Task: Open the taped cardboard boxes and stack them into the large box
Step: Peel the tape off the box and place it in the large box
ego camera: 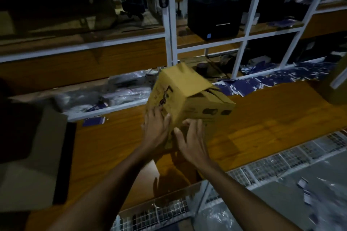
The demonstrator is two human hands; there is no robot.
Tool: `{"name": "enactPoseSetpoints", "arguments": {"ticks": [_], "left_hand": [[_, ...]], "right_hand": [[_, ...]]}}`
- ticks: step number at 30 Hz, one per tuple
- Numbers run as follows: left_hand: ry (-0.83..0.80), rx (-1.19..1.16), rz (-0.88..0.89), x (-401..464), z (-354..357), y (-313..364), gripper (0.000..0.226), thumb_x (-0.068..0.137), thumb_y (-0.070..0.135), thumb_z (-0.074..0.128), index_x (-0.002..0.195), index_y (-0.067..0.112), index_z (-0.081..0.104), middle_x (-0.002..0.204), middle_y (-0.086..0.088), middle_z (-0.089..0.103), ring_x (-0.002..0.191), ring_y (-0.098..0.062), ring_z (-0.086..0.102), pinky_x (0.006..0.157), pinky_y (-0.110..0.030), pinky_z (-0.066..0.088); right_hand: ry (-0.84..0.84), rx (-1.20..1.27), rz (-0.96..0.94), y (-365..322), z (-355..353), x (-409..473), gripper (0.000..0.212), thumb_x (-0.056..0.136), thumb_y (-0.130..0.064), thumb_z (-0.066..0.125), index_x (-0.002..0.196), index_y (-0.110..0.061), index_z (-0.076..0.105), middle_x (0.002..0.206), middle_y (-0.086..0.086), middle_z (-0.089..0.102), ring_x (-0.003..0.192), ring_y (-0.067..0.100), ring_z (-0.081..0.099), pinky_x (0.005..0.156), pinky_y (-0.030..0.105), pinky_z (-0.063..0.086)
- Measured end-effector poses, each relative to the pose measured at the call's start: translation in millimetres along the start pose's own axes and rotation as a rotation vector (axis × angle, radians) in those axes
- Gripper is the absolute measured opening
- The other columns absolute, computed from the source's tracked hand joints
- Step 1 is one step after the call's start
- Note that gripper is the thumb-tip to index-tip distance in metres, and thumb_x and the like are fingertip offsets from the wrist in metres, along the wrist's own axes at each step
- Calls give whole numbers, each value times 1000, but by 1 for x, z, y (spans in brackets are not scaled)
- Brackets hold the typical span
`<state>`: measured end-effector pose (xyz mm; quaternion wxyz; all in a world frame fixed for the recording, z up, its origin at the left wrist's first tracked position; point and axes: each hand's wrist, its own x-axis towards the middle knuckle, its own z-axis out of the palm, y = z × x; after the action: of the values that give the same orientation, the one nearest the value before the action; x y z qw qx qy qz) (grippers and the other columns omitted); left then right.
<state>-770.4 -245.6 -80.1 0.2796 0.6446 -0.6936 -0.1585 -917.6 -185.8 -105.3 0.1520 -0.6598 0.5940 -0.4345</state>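
- Single head view, worn high, looking forward and down past both forearms onto the wooden table [262, 127].
- Close range: left hand [156, 129], right hand [193, 141] and box [187, 95] sit mid-frame.
- Faces the white shelving [170, 24] behind (wide-angle, straight lines bow).
- No second view to overlap.

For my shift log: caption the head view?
Both hands, left and right, tilt a cardboard box above the wooden table.

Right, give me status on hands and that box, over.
Left hand flat on the cardboard box, fingers straight. Right hand at its near lower edge, fingers spread. Box tilted above the wooden table. Nothing blocking.
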Motion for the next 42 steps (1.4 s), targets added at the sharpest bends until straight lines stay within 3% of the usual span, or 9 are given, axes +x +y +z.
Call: {"name": "enactPoseSetpoints", "arguments": {"ticks": [8, 14, 17, 22, 30, 34, 38, 40, 42], "left_hand": [[221, 6, 44, -29, -33, -18, 50, 107, 44, 35, 150, 20, 34, 158, -10, 30, 143, -30, 30, 113, -51, 28], [-72, 302, 111, -28, -23, -11, 65, 104, 58, 30, 159, 23, 21, 167, -6, 18, 152, -29, 16, 120, -51, 22], [-204, 478, 135, -28, -17, -22, 66, 103, 62, 29, 159, 34, 10, 169, -3, 6, 155, -35, 3, 120, -59, 21], [-234, 581, 219, -11, -51, -64, 65, 101, 63, 28, 158, 38, 11, 166, -4, 14, 153, -36, 9, 117, -63, 24], [-89, 490, 259, -7, -88, -106, 75, 96, 70, 33, 152, 22, 24, 140, -10, 44, 121, -27, 52, 94, -43, 51], [4, 120, 172, -11, -107, -121, 69, 99, 69, 26, 155, 30, 16, 139, -5, 48, 90, -18, 62, 73, -43, 57], [197, -250, 125, -20, -116, -135, 56, 104, 54, 29, 154, 43, 9, 144, -4, 45, 84, -15, 66, 62, -44, 61], [356, -230, 105, -24, -121, -134, 59, 105, 28, 43, 154, 37, 12, 154, -6, 28, 109, -18, 60, 77, -45, 61], [498, 82, 124, -19, -120, -138, 73, 96, 12, 61, 154, 23, 17, 158, -12, 19, 139, -31, 39, 107, -53, 45]], "right_hand": [[22, -46, -70, 0, -13, 37, 39, 98, -44, 44, 119, -15, 58, 117, 6, 46, 111, 22, 43, 88, 41, 46], [-251, -279, -54, -5, 1, 45, 63, 96, -56, 23, 134, -18, 56, 142, 9, 49, 138, 31, 36, 109, 47, 29], [-348, -493, -100, -6, 6, 41, 48, 104, -44, 30, 142, -23, 52, 153, 1, 45, 147, 31, 27, 116, 48, 21], [-407, -662, -201, -36, 23, 41, 44, 101, -38, 41, 143, -30, 49, 148, -5, 51, 137, 32, 39, 110, 47, 29], [-458, -515, -151, -77, 72, 72, 34, 103, -37, 41, 128, -27, 62, 121, 3, 60, 114, 30, 51, 90, 43, 39], [-465, -585, -123, -70, 83, 79, 41, 102, -45, 37, 137, -30, 55, 131, 2, 57, 118, 27, 45, 91, 42, 35], [-476, -653, -147, -73, 92, 77, 45, 103, -44, 30, 141, -32, 51, 134, 0, 57, 118, 25, 42, 90, 43, 32], [-492, -684, -152, -73, 95, 77, 44, 103, -44, 29, 142, -33, 47, 136, 0, 55, 123, 24, 40, 92, 45, 31], [-521, -679, -139, -73, 96, 79, 46, 103, -44, 28, 145, -33, 42, 142, 1, 52, 131, 26, 36, 98, 48, 29]]}}
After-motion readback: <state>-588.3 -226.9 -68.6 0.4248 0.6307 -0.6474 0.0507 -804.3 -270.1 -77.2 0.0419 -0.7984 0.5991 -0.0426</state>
